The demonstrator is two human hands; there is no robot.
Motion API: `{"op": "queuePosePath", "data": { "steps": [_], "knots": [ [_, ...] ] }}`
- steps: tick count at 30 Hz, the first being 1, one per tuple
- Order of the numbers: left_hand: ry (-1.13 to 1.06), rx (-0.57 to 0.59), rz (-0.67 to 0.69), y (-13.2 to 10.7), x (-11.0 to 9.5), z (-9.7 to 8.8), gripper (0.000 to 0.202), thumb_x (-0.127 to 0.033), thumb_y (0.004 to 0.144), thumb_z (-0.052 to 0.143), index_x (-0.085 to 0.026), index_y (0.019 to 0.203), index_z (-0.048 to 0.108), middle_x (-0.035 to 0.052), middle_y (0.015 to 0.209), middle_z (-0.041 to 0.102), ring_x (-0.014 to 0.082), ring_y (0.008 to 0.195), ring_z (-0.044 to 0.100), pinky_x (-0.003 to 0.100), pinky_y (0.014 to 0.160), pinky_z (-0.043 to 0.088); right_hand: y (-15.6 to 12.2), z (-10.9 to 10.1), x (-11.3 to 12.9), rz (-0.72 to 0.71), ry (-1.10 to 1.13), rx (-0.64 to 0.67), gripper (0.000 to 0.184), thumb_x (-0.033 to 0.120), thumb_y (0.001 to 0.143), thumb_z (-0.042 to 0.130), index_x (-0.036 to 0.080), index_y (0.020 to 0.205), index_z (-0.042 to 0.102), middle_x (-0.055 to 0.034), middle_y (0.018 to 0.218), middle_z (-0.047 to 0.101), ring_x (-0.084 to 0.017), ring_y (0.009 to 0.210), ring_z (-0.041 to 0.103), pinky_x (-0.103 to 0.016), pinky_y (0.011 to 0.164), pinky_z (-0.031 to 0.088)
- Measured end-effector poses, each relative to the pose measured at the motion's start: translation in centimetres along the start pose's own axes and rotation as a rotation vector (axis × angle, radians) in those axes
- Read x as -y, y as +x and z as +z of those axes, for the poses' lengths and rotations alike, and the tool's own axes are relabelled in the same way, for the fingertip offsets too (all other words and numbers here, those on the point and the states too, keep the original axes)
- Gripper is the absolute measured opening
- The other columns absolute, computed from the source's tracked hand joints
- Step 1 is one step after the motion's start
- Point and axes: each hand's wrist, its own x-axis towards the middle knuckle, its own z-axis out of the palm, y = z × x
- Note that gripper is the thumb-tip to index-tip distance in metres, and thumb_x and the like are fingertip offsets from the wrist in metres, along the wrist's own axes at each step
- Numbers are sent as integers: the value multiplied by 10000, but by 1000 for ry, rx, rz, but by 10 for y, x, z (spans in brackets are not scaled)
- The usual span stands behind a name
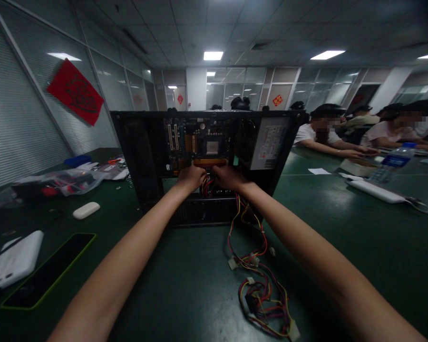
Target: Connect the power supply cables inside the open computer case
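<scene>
Computer case [139, 156]: black, open side facing the camera, standing on the table at 12 o'clock from the person, mid-view.
Inside: motherboard [199, 137] at the centre, power supply [269, 142] at its 3 o'clock.
Wire bundle [260, 285]: red, yellow and black, spilling out of the case toward 5 o'clock and lying coiled on the table with white connectors.
Left hand [190, 178]: reaching into the case at the board's lower edge, fingers curled and hidden behind the knuckles; cannot tell whether it grips anything.
Right hand [230, 178]: just beside the left, at its 3 o'clock, fingers bent down into the top of that bundle; a grip cannot be made out.
Table [342, 237]: dark green, wide, matt.
8 o'clock: black phone [50, 270] with a green rim, white device [14, 261] beside it.
10 o'clock: clear plastic bag [67, 180] with red parts.
2 o'clock: water bottle [392, 164], white keyboard [374, 191], seated people resting arms on the table.
Room: dim office, glass partition walls, red paper sign [74, 92] at 10 o'clock, tiled ceiling with lit panels [213, 55].
</scene>
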Motion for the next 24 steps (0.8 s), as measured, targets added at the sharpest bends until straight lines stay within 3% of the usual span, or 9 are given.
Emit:
{"op": "queuePosePath", "data": {
  "steps": [16, 24],
  "knots": [
    [-5, 27, 12, 0, -3, -3, 304, -316, 974, 507, -239, 1094, 776, 105, 1061, 768, 246, 974, 708, 318, 836, 518, -5, -7, 1, 152, 61, 3, 306, 212, 959, 474, 162, 1147, 711, -120, 1151, 737, -242, 1060, 683, -289, 844, 480],
    [25, 38, 26, -2, -7, -6, 334, -306, 984, 466, -219, 1081, 774, 126, 1059, 765, 281, 968, 719, 370, 825, 537, -7, -9, 0, 181, 38, 28, 334, 192, 957, 442, 149, 1077, 751, -140, 1092, 751, -249, 1015, 690, -301, 834, 477]
  ]
}}
